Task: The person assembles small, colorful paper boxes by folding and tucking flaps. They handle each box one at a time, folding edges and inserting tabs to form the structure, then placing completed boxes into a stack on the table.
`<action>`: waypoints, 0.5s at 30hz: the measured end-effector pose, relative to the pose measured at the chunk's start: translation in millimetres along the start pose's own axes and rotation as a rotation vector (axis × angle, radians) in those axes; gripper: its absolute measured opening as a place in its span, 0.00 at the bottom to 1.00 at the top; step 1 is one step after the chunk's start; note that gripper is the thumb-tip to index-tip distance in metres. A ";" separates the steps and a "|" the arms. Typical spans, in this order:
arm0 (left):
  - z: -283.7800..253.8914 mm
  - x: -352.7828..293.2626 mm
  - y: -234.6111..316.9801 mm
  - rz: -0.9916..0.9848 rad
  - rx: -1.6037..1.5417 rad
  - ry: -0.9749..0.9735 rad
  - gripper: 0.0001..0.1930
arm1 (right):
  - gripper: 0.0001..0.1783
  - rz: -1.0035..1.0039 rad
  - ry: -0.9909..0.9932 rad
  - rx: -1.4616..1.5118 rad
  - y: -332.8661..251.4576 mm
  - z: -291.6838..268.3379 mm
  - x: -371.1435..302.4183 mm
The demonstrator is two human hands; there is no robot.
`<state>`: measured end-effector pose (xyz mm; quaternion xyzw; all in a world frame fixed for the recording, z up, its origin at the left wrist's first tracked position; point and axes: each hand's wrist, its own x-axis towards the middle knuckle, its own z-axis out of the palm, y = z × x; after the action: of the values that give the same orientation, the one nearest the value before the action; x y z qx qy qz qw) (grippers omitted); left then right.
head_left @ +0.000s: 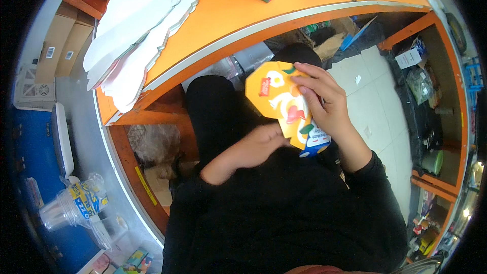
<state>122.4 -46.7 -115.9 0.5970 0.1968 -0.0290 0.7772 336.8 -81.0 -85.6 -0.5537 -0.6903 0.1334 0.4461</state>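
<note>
Yellow box (276, 104) over the lap (210, 109), near side of the table (213, 10): right hand (324, 94) clasps its right edge; left hand's (261, 144) grip, partly hidden, can't be told. Light, even pressure should prevent creases.

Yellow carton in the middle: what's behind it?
A black-clothed right knee shows beyond the upper edge of the yellow carton; whatever lies directly behind it is covered.

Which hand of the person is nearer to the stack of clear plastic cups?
Left. The left hand, at the lower edge of the yellow carton, is right of the cups; the right hand, on the carton's right side, is farther right.
</note>
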 end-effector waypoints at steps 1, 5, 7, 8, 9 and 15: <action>-0.9 0.4 2.8 -0.014 -0.091 0.110 0.23 | 0.15 0.000 0.012 -0.001 0.9 2.5 -2.4; 7.6 -2.6 1.1 0.163 -0.544 0.082 0.35 | 0.15 0.083 0.118 0.013 0.9 16.8 -8.2; 23.2 1.9 5.6 0.363 -0.515 -0.023 0.49 | 0.15 0.159 0.189 0.048 2.4 26.4 -8.5; 28.2 7.0 1.4 0.347 -0.217 0.046 0.49 | 0.15 0.191 0.218 0.076 3.8 31.4 -7.2; 31.3 10.8 -2.6 0.327 0.082 0.115 0.49 | 0.15 0.223 0.247 0.104 4.6 37.4 -6.6; 18.7 7.0 7.9 0.264 0.416 0.507 0.20 | 0.18 0.177 0.098 0.222 -11.8 46.1 -9.6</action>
<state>136.1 -60.7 -107.2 0.7509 0.2947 0.1812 0.5626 293.8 -79.4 -108.1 -0.5655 -0.5975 0.2204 0.5241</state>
